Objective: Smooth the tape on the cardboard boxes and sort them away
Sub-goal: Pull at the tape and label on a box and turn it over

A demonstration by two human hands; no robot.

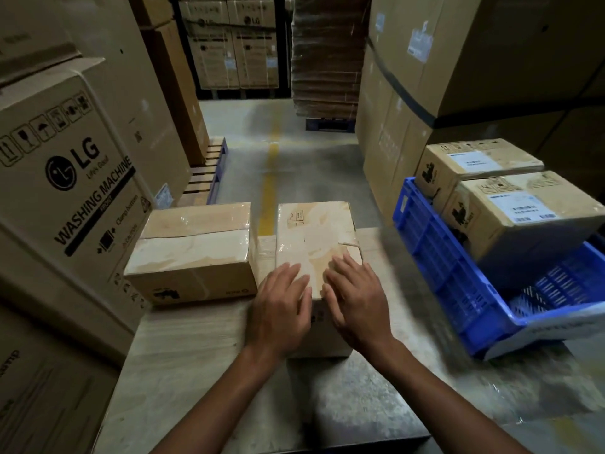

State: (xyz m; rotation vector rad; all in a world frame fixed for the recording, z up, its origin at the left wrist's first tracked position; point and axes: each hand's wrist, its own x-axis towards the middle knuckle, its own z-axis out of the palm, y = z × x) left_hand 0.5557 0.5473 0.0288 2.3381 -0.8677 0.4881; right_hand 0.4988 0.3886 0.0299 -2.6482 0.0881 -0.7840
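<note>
Both flat, fingers straight — left grip (281,306) | right grip (355,306) | atop box (314,231) near edge, holding nothing

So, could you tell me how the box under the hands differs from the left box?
The near box runs away from the person; the left box lies crosswise. The left hand and right hand rest flat on the near box; the left box is untouched. Both are taped cardboard.

The middle box (314,231) and the left box (193,250) are tan, streaked with paler glossy tape. The table (183,348) is pale grey-beige with faint wood grain. The crate (435,257) is bright blue with a slotted grid pattern. The crated boxes (510,234) carry white labels printed with black barcodes. A yellow line (270,188) marks the grey floor (311,165).
</note>
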